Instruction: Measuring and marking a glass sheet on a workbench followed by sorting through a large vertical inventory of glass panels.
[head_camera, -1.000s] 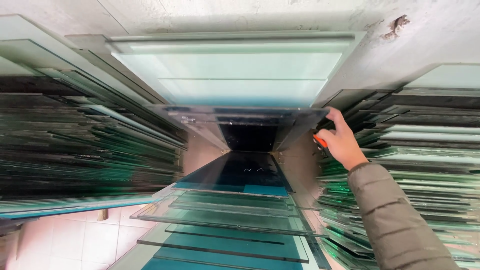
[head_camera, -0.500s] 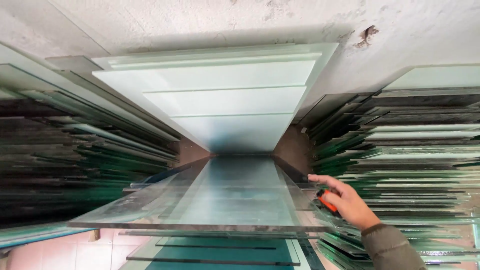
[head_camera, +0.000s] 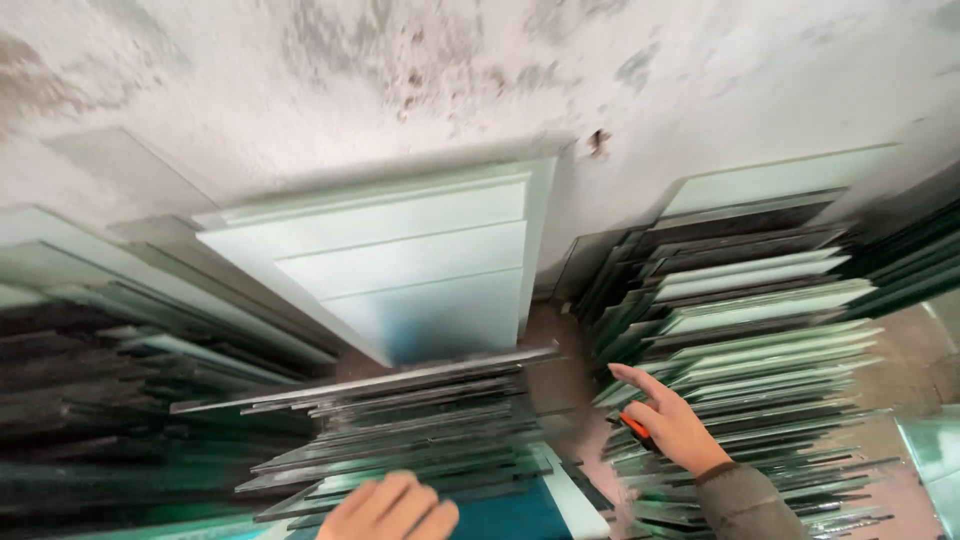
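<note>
Right hand (head_camera: 668, 425) clamps an orange tool (head_camera: 634, 430), index finger out, beside the glass stack (head_camera: 400, 425)'s right edge; narrow gap there. Left hand (head_camera: 392, 510) flat on the stack's near edge, fingers together.

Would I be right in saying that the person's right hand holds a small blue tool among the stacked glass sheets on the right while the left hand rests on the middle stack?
Not quite: the tool in the right hand is orange, not blue, as the head view shows. The rest holds: that hand is among the glass sheets on the right, and the left hand rests on the middle stack.
</note>
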